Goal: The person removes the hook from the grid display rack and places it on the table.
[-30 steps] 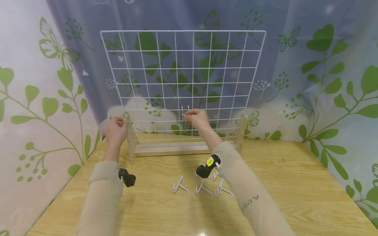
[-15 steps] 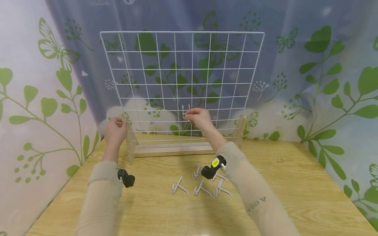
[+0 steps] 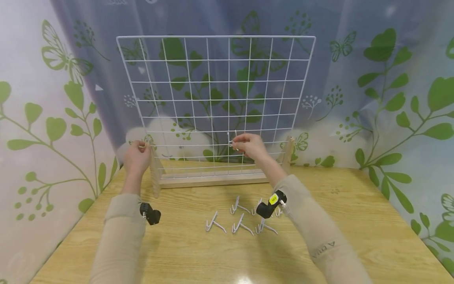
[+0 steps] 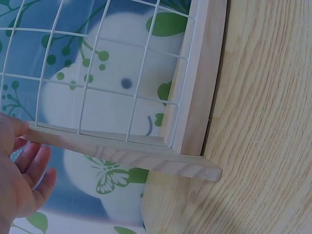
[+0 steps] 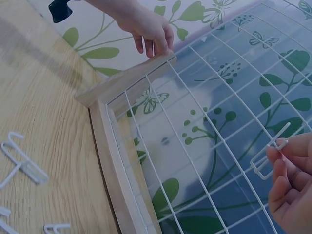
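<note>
A white wire grid panel stands upright in a pale wooden stand. My left hand pinches the upper end of the stand's left side post between thumb and fingers. With thumb and fingertips, my right hand holds a white wire hook against the lower middle of the grid. The hook's prongs point up, and its back overlaps the grid wires in the right wrist view. Part of the hook is hidden behind the fingers.
Several more white wire hooks lie on the wooden table in front of the stand, some partly behind the right wrist's camera. A leaf-patterned curtain hangs close behind the grid. The stand's right post is beyond my right forearm.
My right hand has moved a little to the right along the grid with the hook, uncovering more of the hooks on the table. My left hand keeps its hold on the post.
</note>
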The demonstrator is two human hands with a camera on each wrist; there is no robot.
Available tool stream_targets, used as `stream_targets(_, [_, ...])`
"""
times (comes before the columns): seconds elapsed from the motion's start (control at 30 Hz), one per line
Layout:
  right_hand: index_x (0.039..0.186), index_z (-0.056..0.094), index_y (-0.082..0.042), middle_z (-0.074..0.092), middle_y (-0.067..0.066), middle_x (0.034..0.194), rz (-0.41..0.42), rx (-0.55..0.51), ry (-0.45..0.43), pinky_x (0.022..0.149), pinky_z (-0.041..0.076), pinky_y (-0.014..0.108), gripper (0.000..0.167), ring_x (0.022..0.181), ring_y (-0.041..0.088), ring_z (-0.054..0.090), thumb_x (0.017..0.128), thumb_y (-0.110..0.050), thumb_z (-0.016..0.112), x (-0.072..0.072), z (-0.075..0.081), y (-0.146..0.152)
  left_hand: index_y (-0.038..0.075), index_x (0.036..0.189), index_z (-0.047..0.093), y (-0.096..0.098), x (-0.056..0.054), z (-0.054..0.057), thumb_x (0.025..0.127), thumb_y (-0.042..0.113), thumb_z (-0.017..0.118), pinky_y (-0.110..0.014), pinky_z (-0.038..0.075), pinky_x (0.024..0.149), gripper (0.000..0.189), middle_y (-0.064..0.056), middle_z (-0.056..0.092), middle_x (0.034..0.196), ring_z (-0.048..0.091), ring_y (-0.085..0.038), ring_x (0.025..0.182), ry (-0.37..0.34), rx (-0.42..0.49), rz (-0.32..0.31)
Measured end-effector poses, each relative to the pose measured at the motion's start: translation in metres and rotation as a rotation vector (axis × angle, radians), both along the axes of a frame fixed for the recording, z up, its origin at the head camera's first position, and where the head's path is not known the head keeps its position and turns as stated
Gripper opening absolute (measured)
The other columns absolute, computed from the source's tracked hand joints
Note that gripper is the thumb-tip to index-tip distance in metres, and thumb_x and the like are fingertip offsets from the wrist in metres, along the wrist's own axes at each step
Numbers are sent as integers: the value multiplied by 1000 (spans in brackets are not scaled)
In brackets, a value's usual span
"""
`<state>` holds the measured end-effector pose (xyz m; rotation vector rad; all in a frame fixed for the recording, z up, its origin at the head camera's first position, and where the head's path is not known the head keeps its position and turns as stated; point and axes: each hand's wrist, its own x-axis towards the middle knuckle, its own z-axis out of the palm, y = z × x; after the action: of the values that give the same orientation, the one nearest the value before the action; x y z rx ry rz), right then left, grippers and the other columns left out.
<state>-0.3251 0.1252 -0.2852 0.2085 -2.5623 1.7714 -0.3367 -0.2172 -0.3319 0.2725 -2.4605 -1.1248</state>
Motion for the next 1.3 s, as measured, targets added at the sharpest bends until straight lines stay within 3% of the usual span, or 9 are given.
stream_targets(0.17, [114,61,0,66,14,99,40,14,8,60,42,26,28,74,18,54,89,-14,61,4,-4,13,0,118,51,0,1,1,94,26,43,-47,40,85,37,-21,57,109,52,-37,100,-4,-1,0])
stream_targets(0.43, [114,59,3,64,5,88,77,17,0,59,40,25,29,66,11,50,88,-10,61,10,-10,33,-1,117,52,2,2,3,94,24,44,-46,39,85,35,-22,58,108,52,-37,100,10,-5,6])
stream_targets(0.7, [114,57,8,63,0,79,111,21,-16,55,39,22,32,64,12,49,86,-6,62,17,-21,55,-1,118,51,2,2,3,94,24,44,-47,39,86,35,-22,57,110,52,-37,101,7,1,-1])
stream_targets(1.03, [114,57,8,64,12,90,167,82,37,57,40,26,31,67,15,46,87,-6,61,28,-36,76,-1,117,52,0,1,1,94,24,45,-47,39,85,35,-22,58,108,53,-37,100,12,-12,1])
stream_targets(1.3, [116,56,8,64,6,86,156,101,14,56,40,24,34,67,15,45,86,-7,62,34,-43,88,-1,118,51,0,1,3,94,24,44,-47,39,86,36,-22,58,109,53,-38,100,8,-15,-2])
